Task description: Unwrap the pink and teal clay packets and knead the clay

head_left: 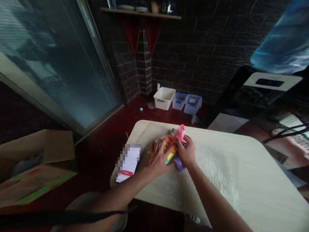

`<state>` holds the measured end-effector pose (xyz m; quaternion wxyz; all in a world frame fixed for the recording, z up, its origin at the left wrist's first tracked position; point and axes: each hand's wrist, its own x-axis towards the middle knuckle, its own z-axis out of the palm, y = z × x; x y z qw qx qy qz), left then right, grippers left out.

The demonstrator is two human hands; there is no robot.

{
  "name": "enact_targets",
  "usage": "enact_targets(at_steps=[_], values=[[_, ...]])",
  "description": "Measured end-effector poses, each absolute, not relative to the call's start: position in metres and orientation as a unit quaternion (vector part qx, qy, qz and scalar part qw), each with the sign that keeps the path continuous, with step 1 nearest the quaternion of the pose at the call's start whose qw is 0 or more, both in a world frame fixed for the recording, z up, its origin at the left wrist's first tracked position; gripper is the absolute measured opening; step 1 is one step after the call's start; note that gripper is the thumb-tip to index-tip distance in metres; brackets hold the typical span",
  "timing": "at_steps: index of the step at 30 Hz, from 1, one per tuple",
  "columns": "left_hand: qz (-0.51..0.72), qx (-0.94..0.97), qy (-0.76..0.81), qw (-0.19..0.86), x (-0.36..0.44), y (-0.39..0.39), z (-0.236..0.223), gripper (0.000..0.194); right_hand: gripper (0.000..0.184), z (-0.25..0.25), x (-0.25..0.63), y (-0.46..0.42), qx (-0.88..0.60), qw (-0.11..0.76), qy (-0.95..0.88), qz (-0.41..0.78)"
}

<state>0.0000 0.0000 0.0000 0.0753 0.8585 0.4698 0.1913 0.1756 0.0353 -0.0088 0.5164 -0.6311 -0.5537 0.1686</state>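
My right hand [187,150] has its fingers closed around a small pink object [181,131], which sticks up above the thumb; its kind I cannot make out. Beside it, my left hand [158,159] lies with fingers apart over a cluster of small bright pieces. In that cluster are an orange piece [169,140] and a yellow piece [170,156], partly covered by the fingers. A purple piece [179,164] shows just below, between the two hands. Under everything spreads a sheet of bubble wrap [212,170].
The pale table [253,167] carries a phone [129,162] with a lit screen at its left edge. On the floor beyond stand a white basket [162,103] and two clear plastic boxes [193,104]. An open cardboard box [59,146] is at left, a water dispenser [272,80] at right.
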Motion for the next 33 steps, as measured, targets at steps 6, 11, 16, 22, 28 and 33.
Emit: enact_targets(at_steps=[6,11,16,22,28,33], values=[[0.202,0.846,0.488,0.074,-0.008,0.027,0.002,0.080,0.051,-0.011,0.165,0.076,-0.622,0.498,-0.561,0.225],[0.208,0.839,0.499,0.066,-0.015,0.039,0.005,0.077,0.049,-0.008,0.154,0.098,-0.605,0.492,-0.569,0.262],[0.211,0.844,0.492,0.039,-0.013,0.035,-0.001,0.086,0.048,-0.006,0.141,0.108,-0.574,0.507,-0.569,0.301],[0.244,0.850,0.463,0.051,-0.011,0.041,0.008,0.092,0.046,0.004,0.168,0.107,-0.563,0.560,-0.528,0.302],[0.250,0.847,0.455,0.114,-0.012,0.148,0.028,0.056,0.048,0.004,0.192,0.054,-0.600,0.624,-0.429,0.257],[0.181,0.895,0.380,0.146,0.013,0.219,0.016,0.037,0.044,-0.006,0.167,0.030,-0.590,0.645,-0.410,0.259]])
